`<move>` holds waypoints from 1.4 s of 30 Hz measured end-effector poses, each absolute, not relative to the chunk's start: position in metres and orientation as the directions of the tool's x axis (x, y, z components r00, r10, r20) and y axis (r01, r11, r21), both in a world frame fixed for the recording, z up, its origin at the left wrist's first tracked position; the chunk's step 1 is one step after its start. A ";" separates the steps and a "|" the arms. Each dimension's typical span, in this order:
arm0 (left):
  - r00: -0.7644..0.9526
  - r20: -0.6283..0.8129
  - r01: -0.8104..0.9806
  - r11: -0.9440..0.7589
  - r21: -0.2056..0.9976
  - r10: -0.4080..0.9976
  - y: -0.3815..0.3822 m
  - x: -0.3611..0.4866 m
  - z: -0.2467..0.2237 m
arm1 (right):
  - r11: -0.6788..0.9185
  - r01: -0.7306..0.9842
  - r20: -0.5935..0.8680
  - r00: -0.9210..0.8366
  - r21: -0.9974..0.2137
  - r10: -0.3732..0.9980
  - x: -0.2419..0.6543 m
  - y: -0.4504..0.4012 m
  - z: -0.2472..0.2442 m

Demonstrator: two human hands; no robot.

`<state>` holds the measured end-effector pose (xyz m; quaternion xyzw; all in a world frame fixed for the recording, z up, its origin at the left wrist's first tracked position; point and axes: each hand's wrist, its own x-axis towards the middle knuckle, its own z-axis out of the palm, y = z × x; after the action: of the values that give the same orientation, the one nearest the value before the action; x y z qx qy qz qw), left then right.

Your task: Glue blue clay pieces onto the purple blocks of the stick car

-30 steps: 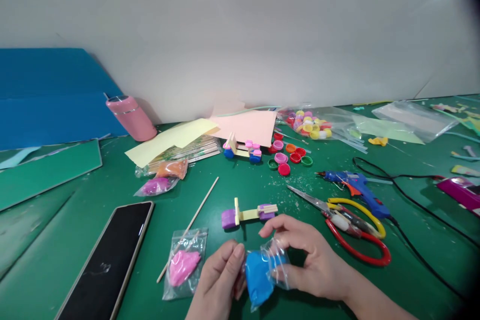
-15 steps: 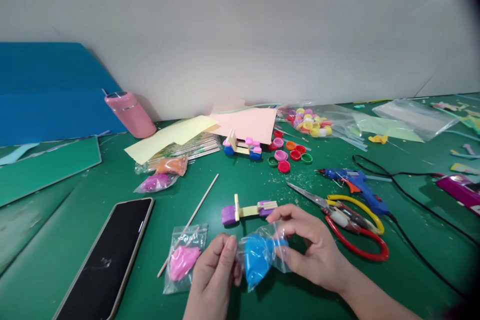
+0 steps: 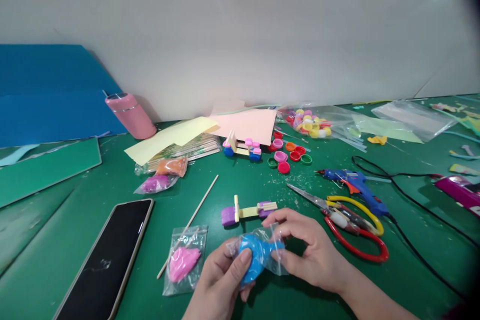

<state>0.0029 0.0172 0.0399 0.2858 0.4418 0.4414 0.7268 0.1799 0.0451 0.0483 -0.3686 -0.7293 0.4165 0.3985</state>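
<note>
Blue clay in a clear plastic bag (image 3: 255, 260) is held between my two hands. My left hand (image 3: 225, 277) grips the clay's left side through the bag, thumb on top. The fingers of my right hand (image 3: 307, 247) pinch the bag's right side, where a narrow neck of blue clay shows. Just beyond them lies a small model with purple ends (image 3: 247, 212) and a pale stick bar. A bag of pink clay (image 3: 183, 263) rests on the green table left of my left hand, partly over a thin wooden stick (image 3: 198, 207).
Scissors (image 3: 352, 225) and a blue glue gun (image 3: 356, 185) with its cord lie on the right. A phone (image 3: 105, 260) lies left. Farther back are a second model (image 3: 242, 147), bottle caps (image 3: 284, 167), papers and a pink bottle (image 3: 131, 115).
My left hand has moved right and up onto the blue clay, its thumb now over it. The fingers of my right hand have shifted slightly left on the bag.
</note>
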 end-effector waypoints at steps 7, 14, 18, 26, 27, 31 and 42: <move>0.263 -0.438 -0.388 0.510 0.768 0.860 0.016 0.002 0.039 | 0.337 0.166 0.225 -0.473 -0.927 0.852 0.179 0.044 0.051; 0.284 -0.433 -0.300 0.509 0.807 0.855 0.013 0.004 0.034 | 0.403 0.169 0.252 -0.552 -0.900 0.795 0.172 0.043 0.053; 0.250 -0.433 -0.273 0.492 0.827 0.866 0.012 0.004 0.029 | 0.396 0.168 0.258 -0.524 -0.903 0.811 0.173 0.043 0.054; 0.343 -0.470 -0.248 0.561 0.790 0.813 0.011 0.003 0.031 | 0.262 0.122 0.155 -0.546 -0.957 0.823 0.176 0.042 0.053; 0.359 -0.473 -0.240 0.569 0.787 0.805 0.011 0.004 0.031 | 0.259 0.119 0.151 -0.557 -0.959 0.817 0.175 0.042 0.053; 0.355 -0.493 -0.214 0.583 0.784 0.794 0.013 0.003 0.033 | 0.270 0.119 0.139 -0.623 -0.956 0.770 0.175 0.044 0.054; 0.342 -0.536 -0.148 0.607 0.781 0.772 0.013 0.002 0.038 | 0.353 0.130 0.207 -0.608 -0.927 0.766 0.172 0.043 0.051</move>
<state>0.0023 0.0134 0.0379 0.3215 0.4858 0.3054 0.7533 0.1725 0.0427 0.0514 -0.2970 -0.7541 0.4851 0.3282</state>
